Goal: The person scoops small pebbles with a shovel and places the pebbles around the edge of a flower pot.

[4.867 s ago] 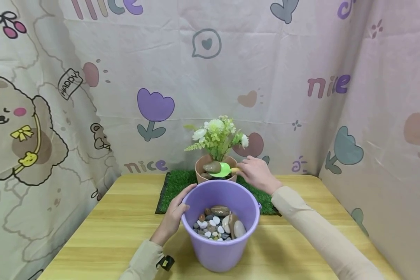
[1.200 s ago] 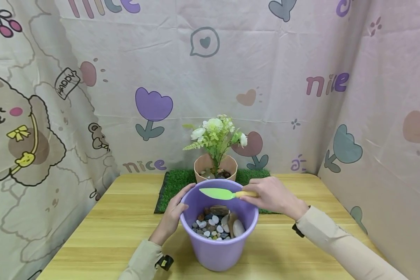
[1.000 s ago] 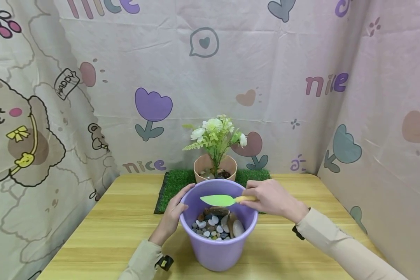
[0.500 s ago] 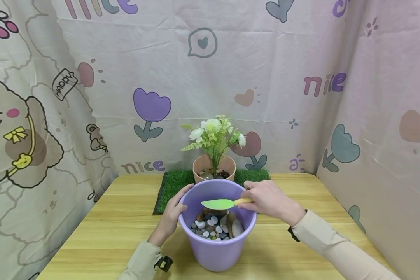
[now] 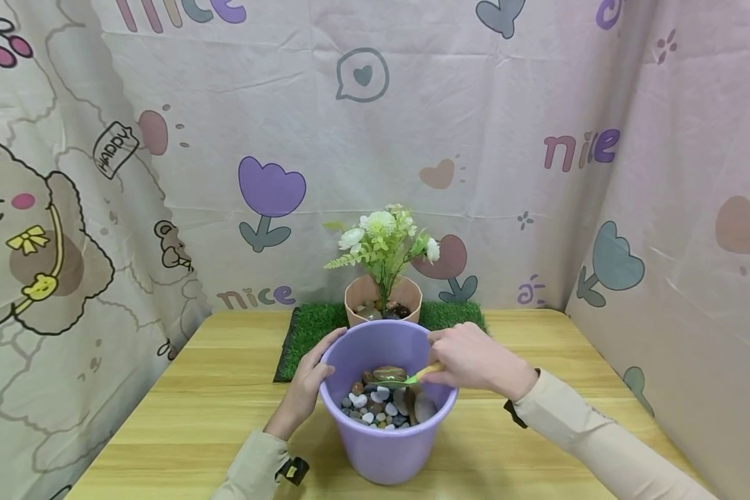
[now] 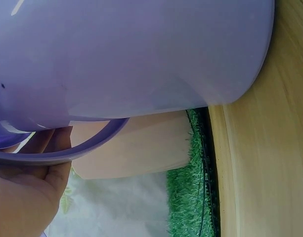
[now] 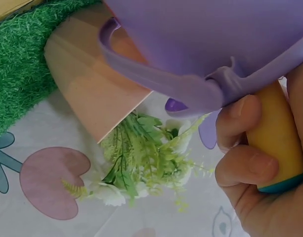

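Scooping is prob. being done: trowel [image 5: 412, 379] gripped by R hand [image 5: 475, 357], blade held low in bucket [image 5: 387, 455] nr far-side brown stone [image 5: 389, 373]; rim clasped by L hand [image 5: 305, 389]. Next, stone presumably to be undercut.

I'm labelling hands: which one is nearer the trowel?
Right. The right hand grips the trowel by its handle; the left hand is across the bucket, on its left rim.

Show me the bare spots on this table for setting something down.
Bare table left of the grass mat and left sleeve; right of the mat, beyond the right sleeve; and between that sleeve and the bucket. Crowded: the middle, around the pot, bucket, left hand and right hand.
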Tool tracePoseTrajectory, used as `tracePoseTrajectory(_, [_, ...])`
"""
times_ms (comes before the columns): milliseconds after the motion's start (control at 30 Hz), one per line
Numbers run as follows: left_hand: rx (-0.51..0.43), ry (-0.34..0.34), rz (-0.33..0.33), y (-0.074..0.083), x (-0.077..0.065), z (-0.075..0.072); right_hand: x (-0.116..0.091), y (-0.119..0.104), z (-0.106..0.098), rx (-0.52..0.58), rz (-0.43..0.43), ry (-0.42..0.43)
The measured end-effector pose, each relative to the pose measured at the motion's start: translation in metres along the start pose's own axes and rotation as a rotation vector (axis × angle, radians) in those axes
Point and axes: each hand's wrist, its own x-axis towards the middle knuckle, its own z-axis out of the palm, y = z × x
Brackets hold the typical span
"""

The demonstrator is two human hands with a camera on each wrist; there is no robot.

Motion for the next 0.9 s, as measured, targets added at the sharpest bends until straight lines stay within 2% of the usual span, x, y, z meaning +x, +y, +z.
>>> tracePoseTrajectory(267, [-0.001, 0.002, 0.003, 0.0006, 0.0000, -0.0001, 0.0018, -0.0051, 0.0000, -0.068, 0.017, -0.008])
tracePoseTrajectory(733, [-0.002, -0.003, -0.003, -0.0003, 0.0003, 0.0000, 0.0013, -0.0073, 0.0064, -0.138, 0.032, 0.109])
tracePoseTrajectory(900, [-0.001, -0.003, -0.011, -0.0004, -0.0002, 0.0000, 0.0016, -0.0072, 0.0075, -0.124, 0.056, 0.116])
